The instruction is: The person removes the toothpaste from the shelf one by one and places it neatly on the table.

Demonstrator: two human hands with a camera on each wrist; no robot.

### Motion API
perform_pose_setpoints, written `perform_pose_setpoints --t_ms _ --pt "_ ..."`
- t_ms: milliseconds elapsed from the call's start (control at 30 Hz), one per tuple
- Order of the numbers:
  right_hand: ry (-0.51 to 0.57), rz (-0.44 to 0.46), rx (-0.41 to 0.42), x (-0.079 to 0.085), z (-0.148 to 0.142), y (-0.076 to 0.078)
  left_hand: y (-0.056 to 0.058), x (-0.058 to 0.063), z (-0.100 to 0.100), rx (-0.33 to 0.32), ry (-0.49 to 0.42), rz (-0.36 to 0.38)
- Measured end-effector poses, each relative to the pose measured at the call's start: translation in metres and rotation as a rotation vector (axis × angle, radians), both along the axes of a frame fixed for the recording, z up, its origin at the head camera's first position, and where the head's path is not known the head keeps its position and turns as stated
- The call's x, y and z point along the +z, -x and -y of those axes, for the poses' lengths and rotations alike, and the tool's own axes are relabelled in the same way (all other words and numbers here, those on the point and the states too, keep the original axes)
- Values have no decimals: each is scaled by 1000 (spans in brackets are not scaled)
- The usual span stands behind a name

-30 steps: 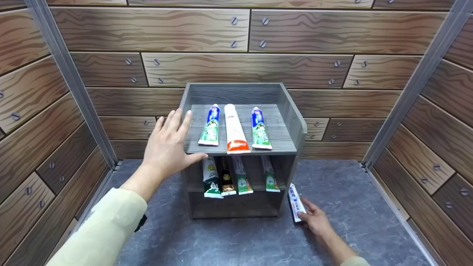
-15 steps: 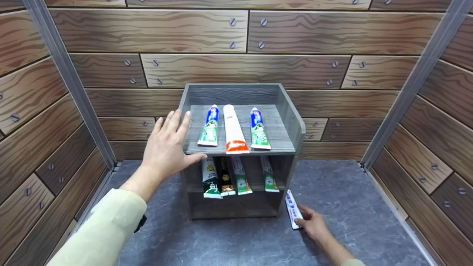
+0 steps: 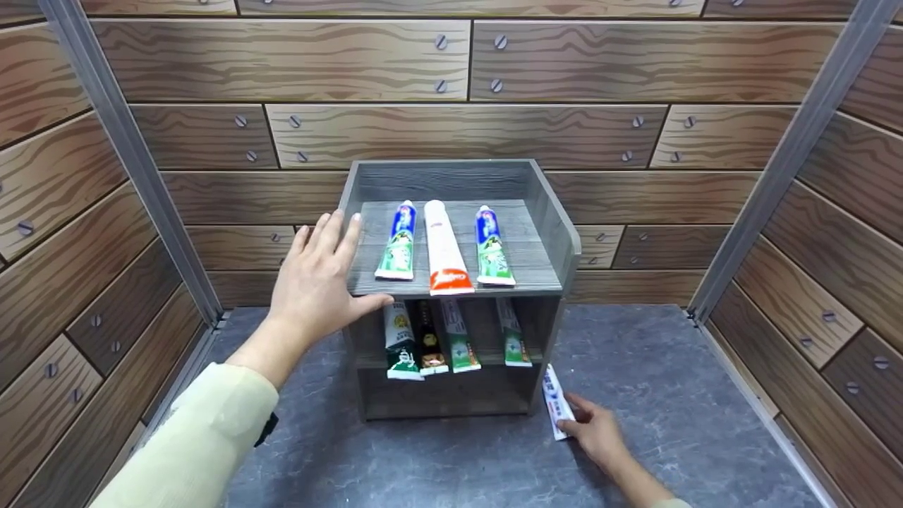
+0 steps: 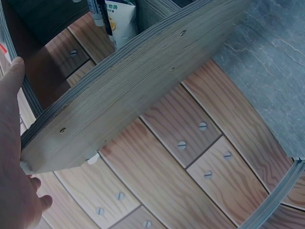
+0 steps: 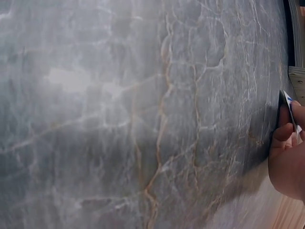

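My left hand [image 3: 314,279] rests at the left front corner of a small grey wooden shelf unit [image 3: 571,261]. Its fingers are straight and spread, with the thumb across the front edge. Low at the right, my right hand [image 3: 600,434] pinches the lower end of a white and blue toothpaste tube [image 3: 557,402] between thumb and fingers. That tube is close to the floor beside the unit's right side; only a sliver of the tube [image 5: 289,102] shows in the right wrist view. On the top board lie a blue-green tube [image 3: 399,243], a white and red tube [image 3: 446,247] and another blue-green tube [image 3: 494,247].
Several toothpaste tubes lie on the middle shelf, among them a dark green and white one [image 3: 402,346], a black and gold one [image 3: 430,339] and a green one [image 3: 513,335]. Wood-patterned walls [image 3: 465,134] surround the grey marbled floor [image 3: 635,353].
My right hand has drawn the white and blue tube slightly down and toward me, beside the unit. My left hand keeps its place on the unit; the view has shifted slightly.
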State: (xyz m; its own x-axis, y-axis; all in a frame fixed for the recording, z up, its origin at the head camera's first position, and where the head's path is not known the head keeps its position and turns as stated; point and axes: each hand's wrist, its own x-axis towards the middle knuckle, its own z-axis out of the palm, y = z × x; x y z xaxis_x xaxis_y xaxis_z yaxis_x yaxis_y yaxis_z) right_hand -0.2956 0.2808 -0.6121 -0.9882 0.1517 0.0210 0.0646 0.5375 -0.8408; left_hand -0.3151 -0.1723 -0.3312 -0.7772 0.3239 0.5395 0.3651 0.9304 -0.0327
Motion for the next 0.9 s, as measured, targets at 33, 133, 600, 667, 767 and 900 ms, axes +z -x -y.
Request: perform_pose_setpoints --t_ms 33,133,600,667,767,900 --pt "-10 0 4 0 1 0 0 0 0 1 -2 2" --pt "-26 -3 18 -1 2 0 1 0 0 -2 -11 3" --pt "-18 -20 21 -2 3 -2 1 0 0 1 -13 -1" --pt "-31 -27 28 -2 3 -3 1 0 0 2 -13 -1" --pt "-78 -41 18 0 0 -6 1 0 0 0 -14 -4" --pt "-94 -60 -10 7 -5 -10 0 0 0 -2 -18 -6"
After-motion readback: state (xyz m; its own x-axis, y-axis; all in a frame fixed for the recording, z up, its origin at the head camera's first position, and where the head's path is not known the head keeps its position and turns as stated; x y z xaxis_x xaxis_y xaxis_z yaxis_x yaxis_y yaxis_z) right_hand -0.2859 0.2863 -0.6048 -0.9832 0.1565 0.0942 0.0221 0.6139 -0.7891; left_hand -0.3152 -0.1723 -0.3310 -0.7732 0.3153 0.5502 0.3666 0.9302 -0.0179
